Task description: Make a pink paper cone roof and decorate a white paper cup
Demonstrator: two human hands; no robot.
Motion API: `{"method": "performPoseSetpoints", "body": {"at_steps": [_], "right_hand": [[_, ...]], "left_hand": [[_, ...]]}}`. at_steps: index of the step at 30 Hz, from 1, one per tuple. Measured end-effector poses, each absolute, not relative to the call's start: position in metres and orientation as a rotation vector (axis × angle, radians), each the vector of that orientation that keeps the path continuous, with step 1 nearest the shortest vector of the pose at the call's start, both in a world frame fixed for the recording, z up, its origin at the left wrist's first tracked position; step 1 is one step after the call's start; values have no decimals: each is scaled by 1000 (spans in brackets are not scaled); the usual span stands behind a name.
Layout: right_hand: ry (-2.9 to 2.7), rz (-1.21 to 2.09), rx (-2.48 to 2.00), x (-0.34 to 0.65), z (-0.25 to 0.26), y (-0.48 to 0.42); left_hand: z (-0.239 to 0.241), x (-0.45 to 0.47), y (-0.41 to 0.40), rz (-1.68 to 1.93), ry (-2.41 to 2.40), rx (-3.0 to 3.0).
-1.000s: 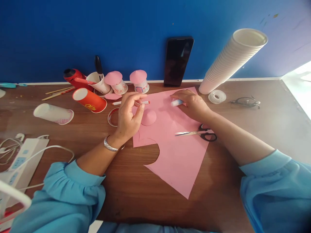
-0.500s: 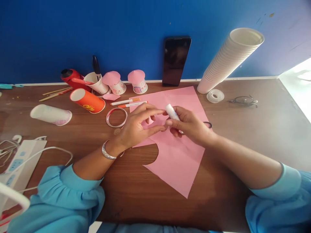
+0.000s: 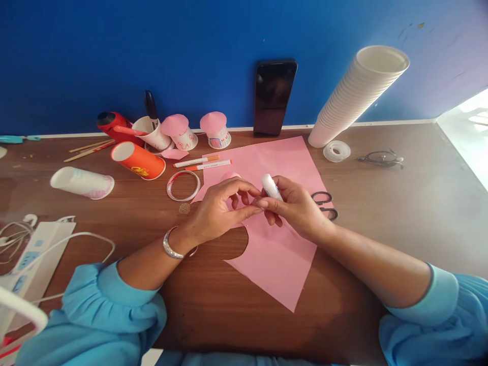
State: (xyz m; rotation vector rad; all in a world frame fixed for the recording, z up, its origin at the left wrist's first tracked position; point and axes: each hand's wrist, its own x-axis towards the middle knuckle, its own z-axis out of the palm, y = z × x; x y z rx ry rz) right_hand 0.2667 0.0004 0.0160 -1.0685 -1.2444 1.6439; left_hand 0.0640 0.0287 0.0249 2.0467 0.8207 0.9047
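Note:
In my right hand (image 3: 299,206) is a small white tube (image 3: 270,186) that looks like a glue stick, held between thumb and fingers, tilted upright. My left hand (image 3: 224,208) meets the right fingertips, its thumb and fingers pinched together; whatever lies between them is too small or hidden to make out. Both hands are above a cut sheet of pink paper (image 3: 284,264) with a curved notch in its left edge. Behind the left fingers a rounded pink piece (image 3: 232,176) shows only in part. Black-handled scissors (image 3: 323,198) lie by my right wrist, partly on the sheet.
Pink-roofed paper cups (image 3: 215,137), two markers (image 3: 209,165), a tape roll (image 3: 183,185) and an orange cup (image 3: 138,160) stand or lie at the back left. A phone (image 3: 275,99) leans on the blue wall. A tall cup stack (image 3: 358,96) and glasses (image 3: 381,158) are right; a power strip (image 3: 38,254) is left.
Both hands have come slightly lower and closer to me. The left thumb and fingers have closed toward the right fingertips. More of the scissors shows now beside the right wrist.

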Motion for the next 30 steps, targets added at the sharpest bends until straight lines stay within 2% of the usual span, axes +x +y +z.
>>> {"method": "performPoseSetpoints", "body": {"at_steps": [3, 5, 10, 13, 20, 23, 30], "right_hand": [[-1355, 1552, -1183, 273, 16, 0], [-1539, 1360, -1317, 277, 15, 0], [-2101, 943, -1470, 279, 9, -2], [-2230, 821, -1500, 278, 7, -3], [-2171, 596, -1600, 284, 4, 5], [-1947, 590, -1617, 283, 7, 8], [-1554, 986, -1614, 282, 17, 19]], "left_hand": [[31, 51, 38, 976, 895, 2105], [33, 38, 49, 1008, 1171, 2156], [27, 22, 68, 512, 1510, 2306], [22, 27, 65, 342, 1574, 2361], [13, 28, 64, 437, 1374, 2402], [13, 27, 64, 505, 1317, 2373], [19, 27, 67, 595, 1401, 2342]]}}
